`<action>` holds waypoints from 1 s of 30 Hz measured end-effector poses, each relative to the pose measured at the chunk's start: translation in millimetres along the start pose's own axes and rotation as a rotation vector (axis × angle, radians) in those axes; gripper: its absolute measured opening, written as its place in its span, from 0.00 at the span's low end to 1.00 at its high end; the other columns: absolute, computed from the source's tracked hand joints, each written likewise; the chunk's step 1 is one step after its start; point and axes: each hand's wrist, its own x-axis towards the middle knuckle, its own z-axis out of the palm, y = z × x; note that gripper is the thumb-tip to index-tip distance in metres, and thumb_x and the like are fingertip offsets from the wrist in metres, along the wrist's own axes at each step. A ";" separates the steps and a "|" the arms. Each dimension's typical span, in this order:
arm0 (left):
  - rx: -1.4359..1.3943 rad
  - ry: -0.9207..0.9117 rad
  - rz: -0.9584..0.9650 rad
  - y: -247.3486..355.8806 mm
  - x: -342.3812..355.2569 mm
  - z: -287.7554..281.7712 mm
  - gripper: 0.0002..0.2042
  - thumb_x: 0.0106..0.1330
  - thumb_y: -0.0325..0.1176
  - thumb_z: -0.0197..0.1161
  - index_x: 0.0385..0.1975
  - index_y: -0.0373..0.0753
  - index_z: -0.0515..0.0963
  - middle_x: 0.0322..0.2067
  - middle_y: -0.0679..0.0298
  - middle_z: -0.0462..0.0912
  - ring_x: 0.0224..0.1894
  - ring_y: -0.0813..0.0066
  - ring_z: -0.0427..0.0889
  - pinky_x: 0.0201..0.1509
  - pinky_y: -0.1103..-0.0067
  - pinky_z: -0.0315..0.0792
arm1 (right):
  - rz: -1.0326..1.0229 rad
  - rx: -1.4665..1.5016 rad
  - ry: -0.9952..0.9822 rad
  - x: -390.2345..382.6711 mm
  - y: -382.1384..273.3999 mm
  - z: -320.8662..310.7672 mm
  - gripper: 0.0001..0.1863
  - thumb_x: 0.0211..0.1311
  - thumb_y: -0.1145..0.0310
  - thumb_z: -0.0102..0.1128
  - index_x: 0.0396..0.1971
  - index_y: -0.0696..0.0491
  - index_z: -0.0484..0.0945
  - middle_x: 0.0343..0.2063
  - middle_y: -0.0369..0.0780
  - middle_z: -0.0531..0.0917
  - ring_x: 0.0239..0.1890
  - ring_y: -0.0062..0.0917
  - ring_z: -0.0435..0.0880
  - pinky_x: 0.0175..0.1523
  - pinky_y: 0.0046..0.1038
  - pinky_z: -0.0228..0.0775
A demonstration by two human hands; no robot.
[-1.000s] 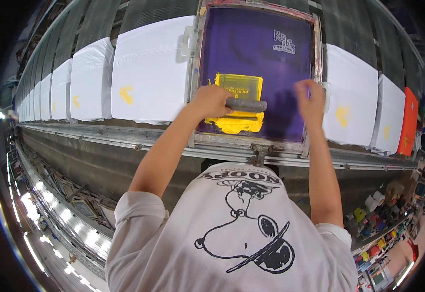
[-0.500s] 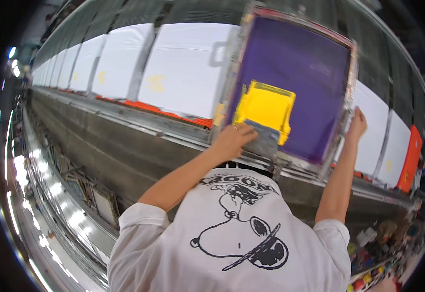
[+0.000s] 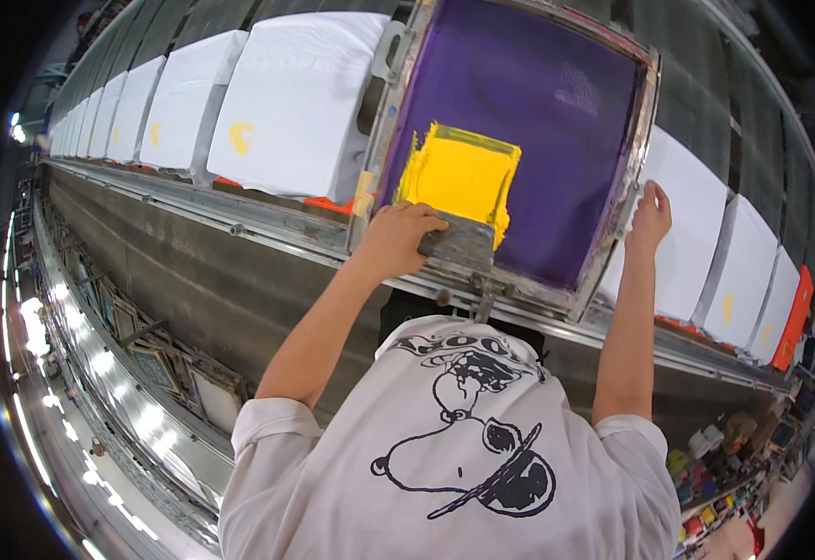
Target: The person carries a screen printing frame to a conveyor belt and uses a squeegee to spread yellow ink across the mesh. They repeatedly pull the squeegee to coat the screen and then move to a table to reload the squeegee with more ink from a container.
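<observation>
Seen from the head camera, a person's left hand is closing its fingers around a grey squeegee at the lower edge of yellow ink on a purple printing screen. The right hand is gripping the screen's metal frame beside white shirts lining the long table.

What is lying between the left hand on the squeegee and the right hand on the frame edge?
In the head view, between the left hand and the right hand lies the squeegee, then bare purple screen mesh and the metal frame.
</observation>
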 end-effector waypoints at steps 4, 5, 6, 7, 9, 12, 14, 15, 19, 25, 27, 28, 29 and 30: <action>0.038 0.045 0.129 -31.1 -13.2 -13.6 0.26 0.48 0.26 0.70 0.53 0.46 0.83 0.47 0.64 0.85 0.53 0.59 0.82 0.57 0.64 0.74 | -0.064 -0.110 0.019 -21.2 -7.0 29.3 0.15 0.66 0.61 0.70 0.47 0.53 0.85 0.26 0.30 0.79 0.29 0.13 0.72 0.34 0.19 0.64; 0.026 0.014 0.162 -36.5 -11.8 -20.0 0.25 0.49 0.27 0.70 0.52 0.46 0.83 0.46 0.64 0.86 0.51 0.59 0.83 0.55 0.64 0.75 | -0.101 -0.163 0.034 -22.1 -5.8 31.7 0.15 0.66 0.60 0.70 0.47 0.52 0.85 0.26 0.30 0.79 0.29 0.13 0.71 0.34 0.20 0.64; 0.013 -0.017 0.195 -40.5 -9.3 -25.7 0.25 0.50 0.27 0.70 0.52 0.46 0.83 0.45 0.64 0.86 0.50 0.59 0.84 0.54 0.64 0.75 | -0.085 -0.166 0.020 -20.9 -4.9 33.7 0.15 0.66 0.60 0.70 0.47 0.52 0.85 0.27 0.30 0.79 0.28 0.14 0.71 0.34 0.20 0.64; 0.018 -0.050 0.181 -41.2 -4.9 -34.2 0.24 0.50 0.28 0.70 0.52 0.46 0.83 0.44 0.63 0.87 0.48 0.59 0.85 0.52 0.63 0.76 | -0.064 -0.173 0.004 -21.4 -2.2 33.3 0.15 0.66 0.60 0.70 0.48 0.52 0.85 0.27 0.30 0.79 0.28 0.14 0.71 0.34 0.21 0.65; 0.020 -0.110 0.151 -44.1 17.6 -55.2 0.23 0.52 0.30 0.71 0.51 0.45 0.83 0.41 0.63 0.88 0.45 0.58 0.86 0.49 0.63 0.78 | -0.062 -0.297 -0.002 -25.4 1.5 30.8 0.17 0.66 0.58 0.70 0.49 0.51 0.84 0.27 0.31 0.80 0.28 0.15 0.72 0.35 0.22 0.66; 0.099 -0.068 0.148 -51.2 74.6 -82.0 0.17 0.56 0.34 0.68 0.48 0.47 0.84 0.39 0.63 0.88 0.44 0.58 0.87 0.46 0.62 0.79 | -0.128 -0.490 0.014 -24.1 1.1 35.8 0.20 0.64 0.56 0.71 0.51 0.51 0.82 0.29 0.33 0.82 0.30 0.17 0.75 0.38 0.23 0.68; 0.136 -0.082 0.138 -56.6 109.0 -91.0 0.16 0.58 0.35 0.68 0.47 0.47 0.85 0.40 0.62 0.88 0.45 0.57 0.86 0.48 0.62 0.79 | -0.175 -0.457 -0.005 -26.7 5.4 41.2 0.22 0.64 0.54 0.70 0.52 0.51 0.82 0.30 0.35 0.84 0.31 0.20 0.78 0.41 0.24 0.71; 0.136 -0.084 0.140 -60.3 124.4 -95.2 0.16 0.59 0.36 0.68 0.48 0.46 0.85 0.41 0.61 0.87 0.45 0.57 0.86 0.49 0.62 0.79 | -0.177 -0.485 -0.009 -27.6 5.8 43.2 0.23 0.64 0.53 0.70 0.53 0.51 0.81 0.31 0.37 0.84 0.33 0.22 0.79 0.43 0.25 0.71; 0.184 -0.116 0.141 -75.2 158.2 -89.4 0.15 0.60 0.36 0.68 0.48 0.46 0.85 0.41 0.62 0.87 0.47 0.57 0.85 0.50 0.63 0.79 | -0.137 -0.624 0.036 -26.6 -0.6 40.6 0.25 0.63 0.53 0.70 0.54 0.53 0.81 0.39 0.43 0.86 0.42 0.30 0.83 0.53 0.31 0.73; 0.194 -0.134 0.095 -77.7 164.6 -92.4 0.15 0.60 0.40 0.70 0.47 0.47 0.85 0.40 0.62 0.87 0.45 0.58 0.86 0.49 0.63 0.79 | -0.763 -0.608 -0.460 -100.8 -118.8 151.8 0.28 0.58 0.51 0.74 0.50 0.56 0.83 0.46 0.46 0.85 0.53 0.41 0.82 0.59 0.39 0.73; 0.218 -0.136 0.082 -72.8 166.1 -96.4 0.14 0.59 0.39 0.69 0.45 0.48 0.86 0.39 0.62 0.88 0.43 0.58 0.87 0.47 0.63 0.80 | -0.772 -0.761 -0.931 -131.1 -129.9 188.6 0.22 0.54 0.56 0.76 0.43 0.55 0.84 0.42 0.44 0.85 0.50 0.42 0.82 0.55 0.40 0.73; 0.222 -0.127 0.083 -73.9 167.2 -96.5 0.13 0.59 0.38 0.68 0.44 0.49 0.86 0.38 0.62 0.88 0.42 0.57 0.87 0.45 0.62 0.80 | -0.766 -0.823 -0.865 -146.1 -121.6 202.0 0.21 0.53 0.57 0.77 0.41 0.54 0.83 0.41 0.43 0.84 0.48 0.41 0.82 0.53 0.40 0.73; 0.224 -0.120 0.084 -76.3 166.9 -92.6 0.12 0.58 0.37 0.68 0.43 0.50 0.87 0.37 0.63 0.88 0.41 0.57 0.88 0.44 0.62 0.80 | -0.756 -0.886 -0.800 -161.2 -108.1 213.2 0.20 0.51 0.58 0.77 0.39 0.54 0.83 0.39 0.42 0.84 0.46 0.41 0.82 0.52 0.41 0.73; 0.199 -0.078 0.091 -78.8 158.8 -80.4 0.12 0.58 0.37 0.68 0.42 0.50 0.87 0.37 0.63 0.88 0.40 0.57 0.88 0.43 0.62 0.80 | -0.739 -0.947 -0.739 -172.6 -91.0 215.2 0.19 0.49 0.58 0.77 0.36 0.53 0.82 0.37 0.41 0.83 0.44 0.40 0.82 0.50 0.41 0.72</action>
